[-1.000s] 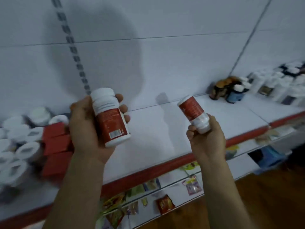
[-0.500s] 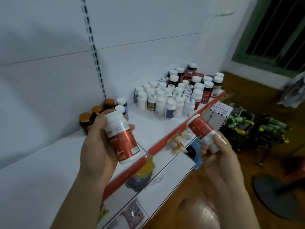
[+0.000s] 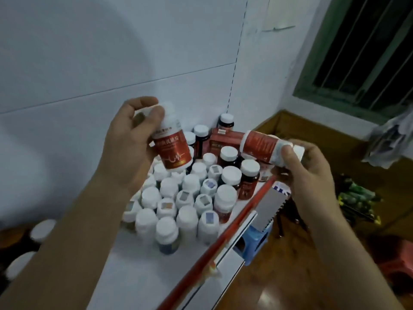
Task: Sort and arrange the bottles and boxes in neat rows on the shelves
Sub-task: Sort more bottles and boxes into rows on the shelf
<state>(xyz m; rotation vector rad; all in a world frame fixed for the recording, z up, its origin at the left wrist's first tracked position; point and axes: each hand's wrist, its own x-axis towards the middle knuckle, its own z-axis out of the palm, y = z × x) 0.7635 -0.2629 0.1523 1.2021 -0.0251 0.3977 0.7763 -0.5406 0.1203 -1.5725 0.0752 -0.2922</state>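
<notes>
Both grips are full: our left grip (image 3: pixel 131 148) curls round the cap end of a red-labelled bottle (image 3: pixel 173 151), held nearly upright above the crowd of white-capped bottles (image 3: pixel 185 204) on the shelf (image 3: pixel 138 269). Our right grip (image 3: pixel 306 173) pinches a second red-labelled bottle (image 3: pixel 260 145) by its cap end, tipped sideways in the air over the shelf's right end, near the red box (image 3: pixel 225 139).

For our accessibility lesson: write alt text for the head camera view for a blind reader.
The left hand holds a red-labelled bottle nearly upright, the right hand a matching bottle on its side, above a white shelf crowded with white-capped bottles and a red box.
</notes>
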